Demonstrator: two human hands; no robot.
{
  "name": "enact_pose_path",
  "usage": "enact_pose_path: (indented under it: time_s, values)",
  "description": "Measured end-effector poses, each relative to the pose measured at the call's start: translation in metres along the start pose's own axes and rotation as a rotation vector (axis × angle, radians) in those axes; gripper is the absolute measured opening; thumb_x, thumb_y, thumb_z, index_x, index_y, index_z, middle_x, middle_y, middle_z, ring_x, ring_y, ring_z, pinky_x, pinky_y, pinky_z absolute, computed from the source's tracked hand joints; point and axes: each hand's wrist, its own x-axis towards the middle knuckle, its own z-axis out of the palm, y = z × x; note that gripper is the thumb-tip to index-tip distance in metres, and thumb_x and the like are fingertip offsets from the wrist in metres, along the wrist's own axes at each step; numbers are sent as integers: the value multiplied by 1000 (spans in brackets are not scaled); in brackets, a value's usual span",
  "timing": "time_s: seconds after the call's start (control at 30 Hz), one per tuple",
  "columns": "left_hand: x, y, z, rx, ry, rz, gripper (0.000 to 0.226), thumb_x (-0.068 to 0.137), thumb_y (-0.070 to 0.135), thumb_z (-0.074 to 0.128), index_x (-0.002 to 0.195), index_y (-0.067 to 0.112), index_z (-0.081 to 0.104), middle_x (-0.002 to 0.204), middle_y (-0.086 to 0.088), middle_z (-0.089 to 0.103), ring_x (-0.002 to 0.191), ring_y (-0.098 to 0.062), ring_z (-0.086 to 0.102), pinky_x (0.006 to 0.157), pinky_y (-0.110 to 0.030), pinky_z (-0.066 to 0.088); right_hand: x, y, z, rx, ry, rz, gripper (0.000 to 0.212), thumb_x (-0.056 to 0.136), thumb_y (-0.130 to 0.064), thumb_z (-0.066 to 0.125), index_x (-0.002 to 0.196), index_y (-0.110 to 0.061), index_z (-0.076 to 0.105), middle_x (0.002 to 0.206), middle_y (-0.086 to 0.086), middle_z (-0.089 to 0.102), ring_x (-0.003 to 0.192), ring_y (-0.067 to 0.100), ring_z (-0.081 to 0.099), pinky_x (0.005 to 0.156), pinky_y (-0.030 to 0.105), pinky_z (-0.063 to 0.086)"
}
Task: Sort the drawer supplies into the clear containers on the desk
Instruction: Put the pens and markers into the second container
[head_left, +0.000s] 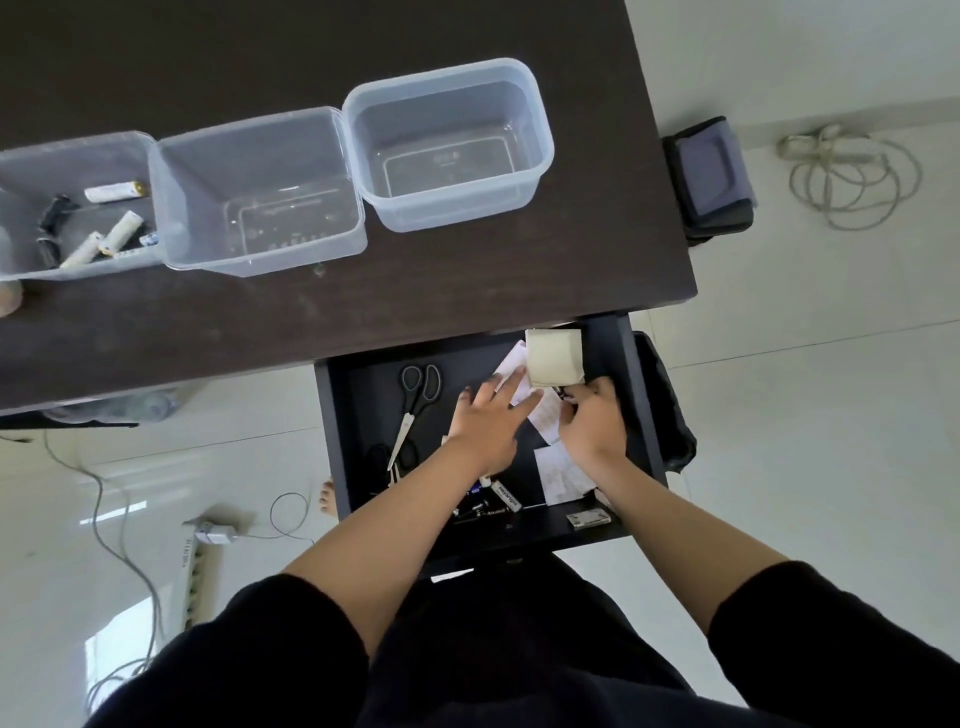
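We have a dark brown wooden desk (363, 312) with three clear plastic containers in a row. The left container (72, 208) already holds white batteries (111, 191) and some dark bits; the middle container (260, 192) and the right container (447, 140) hold nothing. Below the desk edge, a black pull-out drawer (519, 535) is open, still holding black-handled scissors (413, 410), white paper slips (563, 475), a beige cardboard box (555, 356), small tubes and batteries (493, 501) near the front, and a small metal piece (587, 519).

Left hand (488, 421): fingers straight, spread, lying over the paper slips, gripping nothing we can see. Right hand (595, 415): fingers curled, pinching a small dark item just under the box; too small to tell what it is.

We judge the step as picking from the drawer, sorting early on. Next move likely calls for lifting that item clear of the box and choosing the matching container.
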Motion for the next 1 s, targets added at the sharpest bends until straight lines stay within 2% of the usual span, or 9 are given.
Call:
enact_pose_path:
  time_s: [0.07, 0.2, 0.3, 0.47, 0.57, 0.7, 0.77, 0.87, 1.0]
  values:
    - [3, -2, 6, 67, -9, -8, 82, 89, 20, 51, 148, 37, -3, 157, 2, -19, 145, -27, -4, 116, -53, 14, 0, 1, 3, 48, 4, 19, 26, 89, -13, 51, 112, -10, 65, 118, 10, 48, 92, 30, 58, 79, 35, 50]
    - [-9, -14, 17, 148, -12, -26, 83, 88, 20, 52, 148, 34, -2, 157, 0, -21, 146, -27, -5, 114, -51, 21, 1, 0, 9, 84, 37, 82, 26, 88, -29, 61, 108, -14, 66, 117, 9, 48, 92, 29, 59, 75, 41, 53]
    - [-23, -28, 21, 135, -11, -74, 78, 89, 20, 50, 149, 32, 1, 157, -1, -20, 146, -27, -5, 113, -51, 23, 3, -1, 14, 99, 48, 102, 21, 87, -25, 63, 103, -12, 68, 116, 9, 48, 95, 30, 58, 77, 40, 53]
    - [-37, -41, 18, 144, 5, -138, 67, 94, 36, 44, 149, 30, 6, 159, -3, -15, 146, -29, -2, 115, -50, 19, -1, 1, 21, 119, 102, 82, 4, 81, -16, 63, 80, -14, 66, 107, 9, 50, 87, 34, 56, 76, 42, 50]
    - [-39, -45, 16, 109, 26, -179, 66, 94, 37, 44, 149, 29, 10, 159, -5, -14, 145, -31, 1, 116, -50, 18, -4, 4, 23, 110, 111, 80, 9, 82, -21, 63, 86, -13, 65, 109, 9, 50, 92, 33, 55, 81, 41, 48]
    - [-42, -47, 13, 63, 22, -174, 63, 92, 37, 46, 147, 26, 17, 159, -6, -13, 145, -32, 2, 111, -50, 28, -2, -3, 28, 97, 138, 155, 27, 80, -37, 69, 99, -17, 68, 114, 9, 51, 104, 31, 51, 91, 43, 38]
    - [-46, -49, 12, 34, 20, -158, 61, 91, 37, 47, 146, 26, 21, 159, -7, -11, 145, -32, 1, 111, -51, 28, 0, -11, 29, 148, 177, 209, 22, 82, -35, 68, 95, -17, 68, 112, 9, 51, 104, 33, 51, 92, 43, 36]
    - [-59, -51, 14, -50, 78, -132, 57, 91, 35, 48, 144, 25, 29, 158, -9, 2, 144, -31, 12, 112, -50, 29, 2, -16, 30, 158, 181, 205, 12, 85, -25, 64, 90, -14, 67, 110, 12, 51, 100, 37, 51, 91, 42, 36]
    - [-80, -62, 27, -261, 117, -213, 52, 88, 35, 56, 136, 22, 42, 145, -4, 30, 132, -27, 32, 102, -42, 41, 0, -11, 28, 75, 92, 47, 12, 83, -19, 65, 91, -10, 67, 107, 13, 53, 94, 37, 54, 88, 39, 38]
